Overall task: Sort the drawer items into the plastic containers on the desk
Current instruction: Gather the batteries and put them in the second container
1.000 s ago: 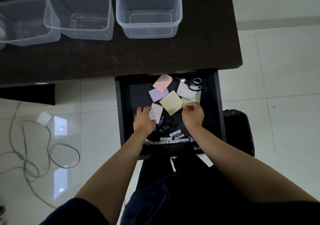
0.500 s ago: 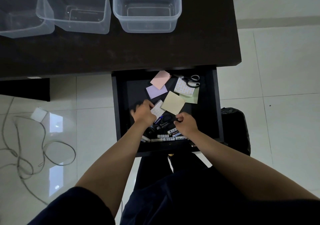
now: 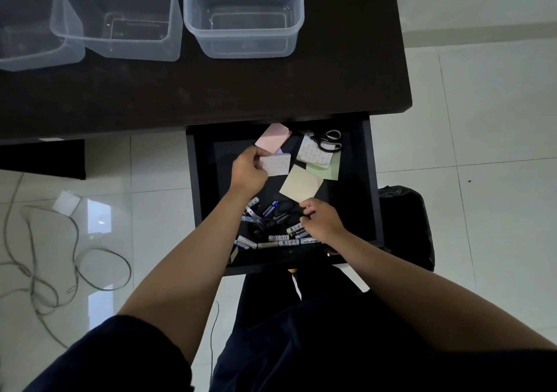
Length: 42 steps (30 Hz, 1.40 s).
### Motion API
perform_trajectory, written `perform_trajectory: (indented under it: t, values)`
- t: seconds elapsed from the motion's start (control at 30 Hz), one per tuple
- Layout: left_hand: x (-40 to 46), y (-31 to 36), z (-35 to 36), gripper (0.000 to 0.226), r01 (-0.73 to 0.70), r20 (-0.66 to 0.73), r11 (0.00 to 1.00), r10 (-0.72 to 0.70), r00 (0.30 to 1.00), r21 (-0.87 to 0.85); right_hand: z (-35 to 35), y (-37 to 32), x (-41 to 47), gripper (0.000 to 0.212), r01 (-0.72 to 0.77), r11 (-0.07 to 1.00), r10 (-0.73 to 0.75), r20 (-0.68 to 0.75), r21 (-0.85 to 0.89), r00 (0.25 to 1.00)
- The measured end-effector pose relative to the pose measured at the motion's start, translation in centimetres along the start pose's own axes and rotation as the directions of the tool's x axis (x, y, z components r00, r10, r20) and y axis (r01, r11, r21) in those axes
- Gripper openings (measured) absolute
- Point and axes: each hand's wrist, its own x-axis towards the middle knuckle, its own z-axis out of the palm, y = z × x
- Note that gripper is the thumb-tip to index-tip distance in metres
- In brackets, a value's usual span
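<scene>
The open black drawer [image 3: 193,186] holds pink [image 3: 272,138], yellow [image 3: 301,185] and green [image 3: 328,172] sticky notes, a patterned pad [image 3: 315,156], grey-handled scissors [image 3: 327,140], black scissors [image 3: 283,211] and several batteries [image 3: 280,242]. My left hand [image 3: 248,170] is raised over the drawer's middle, holding a white patterned note pad [image 3: 275,165]. My right hand [image 3: 324,221] rests with curled fingers on the batteries beside the black scissors; what it grips is hidden. Three clear plastic containers [image 3: 247,45] [image 3: 129,49] [image 3: 36,58] stand on the dark desk [image 3: 211,90].
A black bin bag [image 3: 404,226] stands to the right of the drawer. Loose cables [image 3: 45,271] and a white adapter [image 3: 67,202] lie on the tiled floor at the left. My dark-clothed lap fills the bottom of the view.
My left hand has picked up the white patterned pad and lifted it toward the back of the drawer. My right hand came back from the notes to the batteries.
</scene>
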Motion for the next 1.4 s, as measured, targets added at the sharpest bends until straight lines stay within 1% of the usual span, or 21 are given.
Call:
perform_trajectory:
  t: [0.1,0.13,0.2,0.27,0.3,0.37,0.47,0.57,0.63,0.77,0.83,1.0,1.07,1.23,1.33,1.4]
  values:
    - [0.0,-0.4,0.4,0.047,-0.038,0.019,0.994,0.036,0.999,0.104,0.0,0.2,-0.2,0.036,0.015,1.000,-0.014,-0.028,0.014,0.999]
    - [-0.5,-0.6,0.3,0.051,-0.032,0.026,0.992,0.029,0.999,0.123,0.1,0.3,-0.2,0.035,0.029,1.000,-0.028,-0.044,0.009,0.999]
    - [-1.6,-1.4,0.1,0.055,0.021,0.015,0.989,-0.023,1.000,0.149,0.2,0.1,-0.3,0.031,0.063,0.998,-0.064,-0.083,-0.010,0.994]
    - [-3.0,-2.4,-0.3,0.054,0.099,-0.030,0.981,-0.095,0.995,0.167,0.4,-0.4,-0.3,0.026,0.115,0.993,-0.119,-0.118,-0.037,0.986]
    - [-3.8,-3.1,-0.5,0.054,0.141,-0.051,0.975,-0.134,0.990,0.173,0.5,-0.8,-0.3,0.024,0.150,0.987,-0.156,-0.121,-0.063,0.980]
    - [-5.2,-4.7,-0.7,0.051,0.188,-0.069,0.964,-0.178,0.982,0.186,0.7,-1.8,-0.1,0.024,0.227,0.961,-0.241,-0.075,-0.156,0.968]
    - [-6.9,-6.5,-0.8,0.045,0.188,-0.043,0.966,-0.183,0.982,0.180,1.0,-2.7,0.4,0.033,0.315,0.873,-0.309,0.076,-0.374,0.948]
    - [-7.6,-7.3,-0.7,0.039,0.187,-0.002,0.962,-0.190,0.982,0.199,1.3,-2.8,1.1,0.040,0.339,0.761,-0.282,0.188,-0.553,0.941]
    - [-7.7,-7.7,-0.7,0.035,0.179,-0.013,0.961,-0.180,0.984,0.213,1.4,-2.6,1.3,0.039,0.356,0.691,-0.303,0.195,-0.629,0.933]
    - [-7.7,-8.0,-0.8,0.023,0.177,-0.059,0.956,-0.168,0.984,0.235,1.2,-3.1,1.2,0.026,0.375,0.561,-0.368,0.183,-0.738,0.912]
    - [-7.9,-7.9,-1.0,0.022,0.178,-0.064,0.956,-0.167,0.984,0.235,1.1,-3.1,1.1,0.028,0.392,0.516,-0.396,0.194,-0.761,0.898]
    - [-8.9,-7.7,-1.5,0.017,0.227,-0.056,0.958,-0.220,0.974,0.174,0.8,-2.5,1.0,0.048,0.446,0.420,-0.413,0.271,-0.790,0.870]
    - [-9.1,-7.5,-1.7,0.016,0.232,-0.042,0.960,-0.228,0.973,0.156,0.7,-2.7,1.2,0.047,0.468,0.370,-0.416,0.307,-0.803,0.856]
    - [-9.4,-6.9,-2.4,0.018,0.228,-0.063,0.969,-0.223,0.973,0.095,0.3,-3.3,1.7,0.036,0.536,0.231,-0.425,0.411,-0.812,0.806]
    - [-9.7,-6.2,-2.8,0.020,0.226,-0.082,0.972,-0.221,0.972,0.066,-0.3,-3.6,1.5,0.034,0.562,0.207,-0.436,0.439,-0.801,0.786]
    - [-9.8,-5.7,-3.1,0.023,0.237,-0.094,0.971,-0.233,0.968,0.030,-0.9,-3.8,1.1,0.037,0.569,0.228,-0.467,0.424,-0.790,0.776]
